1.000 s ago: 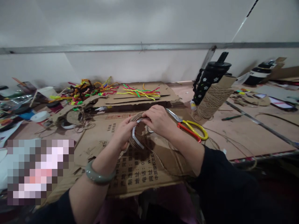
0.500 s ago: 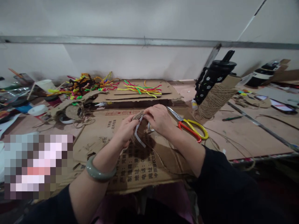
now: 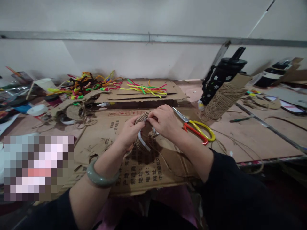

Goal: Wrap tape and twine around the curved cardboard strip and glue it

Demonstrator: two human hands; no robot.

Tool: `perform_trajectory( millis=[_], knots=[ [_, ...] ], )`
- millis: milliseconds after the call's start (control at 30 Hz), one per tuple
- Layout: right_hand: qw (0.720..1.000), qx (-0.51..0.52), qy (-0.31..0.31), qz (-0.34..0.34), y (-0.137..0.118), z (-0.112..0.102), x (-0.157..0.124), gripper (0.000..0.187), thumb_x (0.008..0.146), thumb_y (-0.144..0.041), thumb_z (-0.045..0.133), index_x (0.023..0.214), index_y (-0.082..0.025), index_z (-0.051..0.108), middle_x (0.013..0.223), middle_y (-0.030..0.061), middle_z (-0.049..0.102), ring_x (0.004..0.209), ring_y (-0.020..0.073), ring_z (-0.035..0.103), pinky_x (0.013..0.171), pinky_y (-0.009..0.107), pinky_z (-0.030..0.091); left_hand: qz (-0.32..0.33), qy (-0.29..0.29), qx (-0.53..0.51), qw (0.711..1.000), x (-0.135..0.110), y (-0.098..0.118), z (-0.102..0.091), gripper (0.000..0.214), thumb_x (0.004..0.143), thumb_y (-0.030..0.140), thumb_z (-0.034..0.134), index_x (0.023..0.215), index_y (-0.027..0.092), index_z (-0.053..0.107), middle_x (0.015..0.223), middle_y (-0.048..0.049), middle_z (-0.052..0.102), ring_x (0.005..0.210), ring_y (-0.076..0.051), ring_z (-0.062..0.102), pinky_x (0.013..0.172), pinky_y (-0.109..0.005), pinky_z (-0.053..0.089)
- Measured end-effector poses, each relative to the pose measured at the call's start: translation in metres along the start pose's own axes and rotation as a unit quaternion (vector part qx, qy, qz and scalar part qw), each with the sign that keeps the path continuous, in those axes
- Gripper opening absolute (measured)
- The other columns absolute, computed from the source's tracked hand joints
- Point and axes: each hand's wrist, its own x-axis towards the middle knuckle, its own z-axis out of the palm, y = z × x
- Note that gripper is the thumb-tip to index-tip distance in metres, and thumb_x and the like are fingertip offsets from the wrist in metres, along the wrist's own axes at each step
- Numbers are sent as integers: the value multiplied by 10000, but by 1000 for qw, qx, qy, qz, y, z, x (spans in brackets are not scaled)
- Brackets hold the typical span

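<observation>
Above the cardboard sheet is a twine-wrapped ring [image 3: 141, 145], coiled in brown strands. My left hand [image 3: 128, 132] is closed around its left side, thumb on the inner edge. The fingers of my right hand [image 3: 165, 119] pinch the upper edge, close to my left thumb; the exact spot is partly hidden. A white strip [image 3: 144, 142] lies along the ring's inside. Under my right palm shows a small white piece [image 3: 155, 131], mostly covered. A loose twine strand [image 3: 165, 161] trails over the cardboard [image 3: 100, 124]. Scissors [image 3: 198, 127] with red and yellow handles lie right of my right hand.
A twine spool [image 3: 223, 100] leans by a black flowered bottle [image 3: 219, 76] at the right. Colourful pipe cleaners [image 3: 144, 88] lie on a raised cardboard piece at the back. Paint pots [image 3: 37, 111] and scraps crowd the left. A phone [image 3: 291, 106] lies far right.
The upper part of the white strip has gone from view near my fingertips; its lower part still shows inside the ring. Both hands keep their hold. The view has shifted slightly.
</observation>
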Motion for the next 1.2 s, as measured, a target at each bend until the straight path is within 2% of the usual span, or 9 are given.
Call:
perform_trajectory(
  millis=[333, 533, 667, 833, 1033, 1200],
  knots=[
    [998, -12, -23, 50, -8, -4, -3, 152, 878, -220, 545, 778, -199, 657, 843, 44, 715, 938, 228, 552, 1023, 474, 262, 28, -4, 13, 1000, 0, -5, 3, 225, 590, 163, 630, 809, 151, 678, 658, 30, 639, 580, -95, 542, 545, -192, 411],
    [996, -18, -41, 78, -11, -6, -3, 150, 879, -225, 546, 760, -199, 635, 838, 46, 707, 954, 247, 559, 1046, 554, 237, 24, 18, 23, 999, -2, -5, 6, 161, 591, 167, 621, 746, 145, 658, 616, 30, 618, 533, -88, 501, 500, -186, 373],
    [995, -6, -39, 91, -6, -6, -2, 82, 859, -267, 589, 824, -207, 633, 859, 53, 693, 923, 240, 554, 1013, 542, 266, 25, 28, 20, 999, -3, -4, 8, 170, 582, 170, 632, 746, 143, 664, 625, 23, 626, 548, -99, 520, 512, -192, 383],
    [995, -11, -58, 79, -1, -9, 0, 158, 875, -287, 566, 762, -210, 644, 790, 44, 684, 871, 231, 548, 939, 479, 312, 26, 30, 29, 999, -2, -6, 6, 167, 602, 176, 639, 764, 143, 664, 638, 19, 633, 552, -100, 528, 516, -196, 387],
    [993, -39, -73, 80, -3, -13, 0, 223, 910, -261, 492, 808, -201, 681, 858, 55, 721, 892, 242, 561, 934, 495, 305, 29, 27, 40, 998, -2, -8, 5, 158, 634, 185, 633, 785, 149, 662, 656, 12, 644, 562, -108, 539, 514, -200, 388],
    [994, -43, -75, 67, 0, -17, 0, 238, 908, -258, 493, 808, -210, 703, 815, 48, 721, 857, 225, 567, 891, 447, 332, 39, 25, 50, 998, -3, -8, 5, 151, 640, 171, 618, 783, 152, 665, 671, 11, 642, 587, -112, 540, 525, -200, 387]
  ],
)
